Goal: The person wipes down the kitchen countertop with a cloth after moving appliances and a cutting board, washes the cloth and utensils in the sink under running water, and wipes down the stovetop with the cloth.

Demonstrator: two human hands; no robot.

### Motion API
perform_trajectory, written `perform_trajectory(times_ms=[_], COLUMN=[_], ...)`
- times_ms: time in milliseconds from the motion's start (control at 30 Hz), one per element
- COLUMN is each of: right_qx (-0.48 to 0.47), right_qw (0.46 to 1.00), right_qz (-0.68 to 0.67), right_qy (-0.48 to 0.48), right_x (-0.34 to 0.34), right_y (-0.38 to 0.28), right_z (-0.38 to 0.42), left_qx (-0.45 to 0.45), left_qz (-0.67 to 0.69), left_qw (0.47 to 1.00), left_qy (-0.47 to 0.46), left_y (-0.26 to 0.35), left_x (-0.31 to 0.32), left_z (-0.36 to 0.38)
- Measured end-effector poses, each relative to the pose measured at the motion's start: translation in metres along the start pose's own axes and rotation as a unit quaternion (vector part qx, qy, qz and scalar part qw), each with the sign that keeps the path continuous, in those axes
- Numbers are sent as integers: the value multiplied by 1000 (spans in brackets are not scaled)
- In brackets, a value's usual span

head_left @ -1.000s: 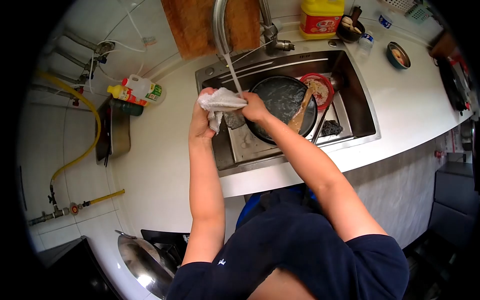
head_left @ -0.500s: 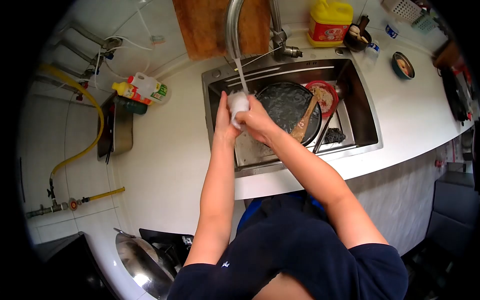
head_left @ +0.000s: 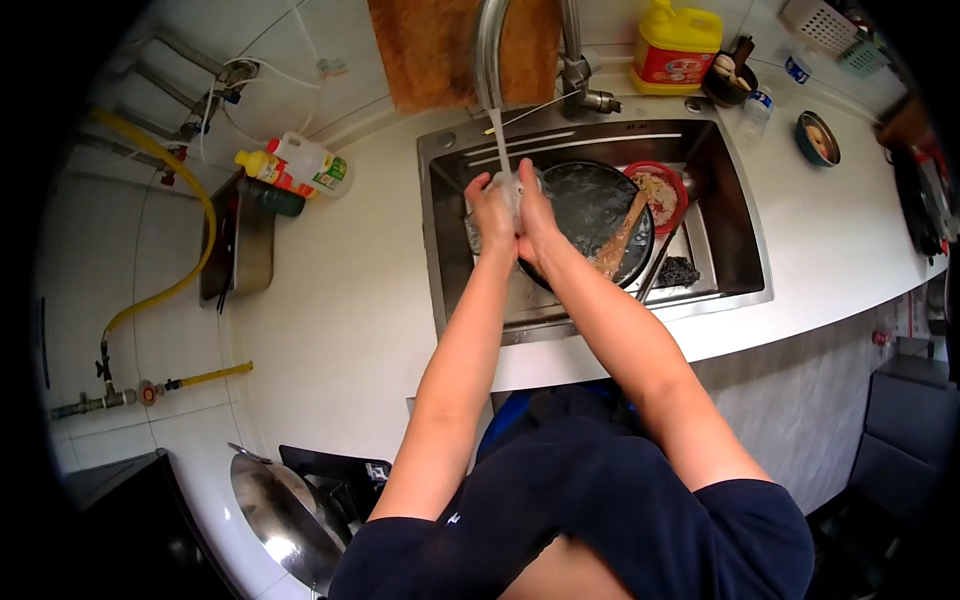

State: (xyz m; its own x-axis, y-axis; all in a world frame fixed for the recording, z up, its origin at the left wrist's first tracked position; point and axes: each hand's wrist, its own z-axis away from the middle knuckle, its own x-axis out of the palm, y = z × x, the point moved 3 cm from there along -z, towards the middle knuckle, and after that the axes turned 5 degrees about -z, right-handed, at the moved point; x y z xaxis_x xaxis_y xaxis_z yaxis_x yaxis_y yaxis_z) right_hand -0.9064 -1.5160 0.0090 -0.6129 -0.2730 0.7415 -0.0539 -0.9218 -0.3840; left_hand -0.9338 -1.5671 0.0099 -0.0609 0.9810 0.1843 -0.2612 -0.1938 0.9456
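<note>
Under the faucet's (head_left: 489,60) running water, both my hands are cupped together over the sink (head_left: 431,240). Between the palms is a soft, whitish wet cloth (head_left: 512,192), mostly hidden by the hands and the splashing. My left hand (head_left: 492,217) presses it from the left with fingers curled. My right hand (head_left: 536,214) lies against its other side, fingers pointing up toward the faucet. Just right of the hands stands a round black pan (head_left: 583,205) full of water, with a wooden spatula (head_left: 622,238) leaning across its rim.
Also in the sink are a red bowl (head_left: 682,205) with pale scraps and a dark scouring pad (head_left: 679,271). A wooden cutting board (head_left: 425,55) leans behind. A yellow jug (head_left: 678,48) and a small bowl (head_left: 817,138) stand right; bottles (head_left: 318,165) stand left.
My hands have closed together around the white cloth, the right hand turning from on top of it to its side. The view has shifted slightly; water still runs.
</note>
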Motion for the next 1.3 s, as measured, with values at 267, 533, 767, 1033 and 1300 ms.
perform_trajectory(times_ms=[267, 533, 767, 1033, 1300], right_qx=[-355, -200, -143, 40, -164], right_qw=[849, 958, 986, 986, 876], right_qz=[351, 193, 84, 73, 451], right_qy=[-172, -76, 21, -142, -56], right_x=[-10, -14, -21, -9, -23], right_y=[-19, -15, -7, -8, -25], right_z=[-11, -7, -19, -9, -64], left_qx=[-334, -258, 52, -276, -364], left_qz=[255, 170, -120, 22, 40], left_qw=[903, 949, 981, 920, 842], left_qy=[-86, 56, 146, -276, -396], left_y=[-16, -24, -33, -22, -36], left_x=[-4, 1, -1, -33, -36], left_z=[-15, -23, -36, -50, -23])
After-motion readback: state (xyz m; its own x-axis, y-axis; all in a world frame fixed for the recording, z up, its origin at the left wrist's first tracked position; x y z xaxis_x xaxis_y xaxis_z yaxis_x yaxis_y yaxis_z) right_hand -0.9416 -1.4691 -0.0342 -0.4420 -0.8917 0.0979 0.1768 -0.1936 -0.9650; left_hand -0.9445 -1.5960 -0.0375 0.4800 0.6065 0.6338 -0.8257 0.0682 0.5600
